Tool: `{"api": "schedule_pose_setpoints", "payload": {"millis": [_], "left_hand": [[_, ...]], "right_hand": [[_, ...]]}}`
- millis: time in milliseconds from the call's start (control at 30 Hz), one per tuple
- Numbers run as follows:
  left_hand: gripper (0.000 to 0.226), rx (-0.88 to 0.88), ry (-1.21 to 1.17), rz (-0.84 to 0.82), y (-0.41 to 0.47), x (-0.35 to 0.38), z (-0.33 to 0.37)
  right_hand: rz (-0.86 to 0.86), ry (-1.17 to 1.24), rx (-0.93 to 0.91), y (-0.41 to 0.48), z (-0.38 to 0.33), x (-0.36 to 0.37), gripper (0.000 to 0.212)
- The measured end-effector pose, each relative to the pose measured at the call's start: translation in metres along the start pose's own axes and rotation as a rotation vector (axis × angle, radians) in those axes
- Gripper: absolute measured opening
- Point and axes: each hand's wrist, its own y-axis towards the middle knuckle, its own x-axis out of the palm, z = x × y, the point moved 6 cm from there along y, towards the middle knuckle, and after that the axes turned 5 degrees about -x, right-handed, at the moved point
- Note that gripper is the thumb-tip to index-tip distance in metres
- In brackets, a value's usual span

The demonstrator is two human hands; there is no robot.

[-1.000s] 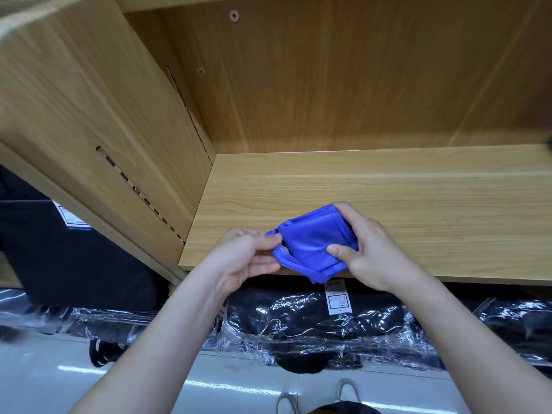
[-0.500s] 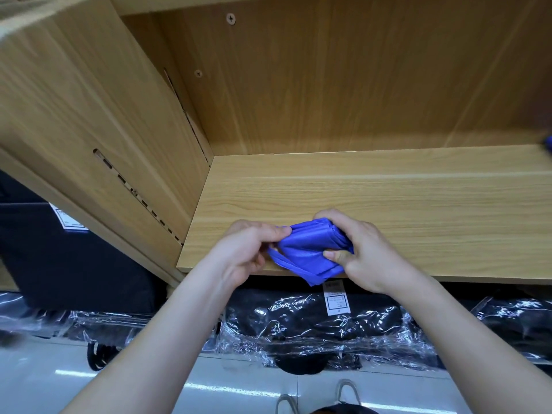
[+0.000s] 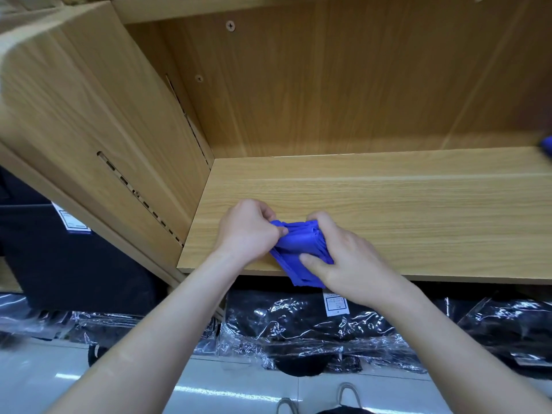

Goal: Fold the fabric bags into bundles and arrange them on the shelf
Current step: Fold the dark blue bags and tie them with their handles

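Observation:
A blue fabric bag [image 3: 298, 248], folded into a small thick bundle, lies at the front edge of the wooden shelf [image 3: 388, 210], with one end hanging over the lip. My left hand [image 3: 248, 231] grips its left side, fingers curled round the cloth. Across from it, my right hand [image 3: 346, 258] clamps the right side, thumb on the near face and fingers over the top. Most of the bundle is hidden between the two hands.
The shelf's left side panel [image 3: 113, 150] stands close to my left hand. A scrap of blue [image 3: 547, 147] shows at the far right of the shelf. Black goods in clear plastic wrap [image 3: 313, 333] lie below the shelf, above a pale floor.
Both hands have closed in on the bag, squeezing it from a flatter fold into a tighter bundle. The left hand went from pinching the handle to gripping the cloth.

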Motion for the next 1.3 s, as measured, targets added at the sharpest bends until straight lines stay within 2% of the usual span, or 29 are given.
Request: {"api": "schedule_pose_setpoints", "payload": {"millis": [133,200,333,367,400,500,600,767,833,900,967,1033,1133,1200,1300], "left_hand": [[0.018,-0.012,-0.039,0.021,-0.009,0.006,0.0],[0.015,0.023,0.008,0.03,-0.013,0.006,0.001],[0.007,0.197,0.254,0.056,-0.025,0.006,0.019],[0.006,0.181,0.245,0.037,-0.025,0.005,0.019],[0.004,0.131,0.181,-0.004,-0.022,0.004,0.017],[0.005,-0.054,-0.211,-0.14,-0.013,-0.001,0.008],[0.018,-0.051,-0.277,-0.176,-0.015,-0.002,0.01],[0.019,-0.143,-0.47,-0.217,-0.014,-0.002,0.008],[0.019,-0.123,-0.484,-0.233,-0.014,-0.001,0.009],[0.021,-0.027,-0.459,-0.23,-0.016,0.0,0.018],[0.026,0.099,-0.294,-0.126,-0.016,-0.001,0.026],[0.032,0.221,-0.117,-0.012,-0.025,-0.003,0.038],[0.044,0.374,-0.242,-0.029,-0.047,-0.001,0.052],[0.043,0.398,-0.345,-0.076,-0.053,0.003,0.056],[0.039,0.344,-0.414,0.036,-0.046,0.007,0.04]], "right_hand": [[0.223,0.174,0.069,0.003,0.004,0.001,0.034],[0.252,0.127,0.041,0.006,0.002,0.002,0.026],[0.258,-0.002,-0.025,0.008,-0.004,-0.001,0.018],[0.256,-0.013,-0.054,0.009,-0.006,-0.001,0.017],[0.248,-0.022,-0.089,0.01,-0.008,-0.001,0.016],[0.179,-0.055,-0.195,0.013,-0.016,0.003,0.021],[0.16,-0.084,-0.271,0.015,-0.018,0.007,0.036],[0.163,-0.167,-0.361,0.012,-0.02,0.011,0.029],[0.154,-0.081,-0.299,0.015,-0.013,0.008,0.024],[0.177,0.095,-0.137,0.021,-0.001,0.004,0.022],[0.243,0.254,0.011,0.027,0.008,0.001,0.025],[0.302,0.304,0.116,0.03,0.014,0.004,0.026],[0.345,0.292,0.3,0.025,0.034,0.008,0.022],[0.384,0.365,0.321,0.021,0.038,0.007,0.022],[0.417,0.487,0.222,0.024,0.024,0.002,0.026]]}}
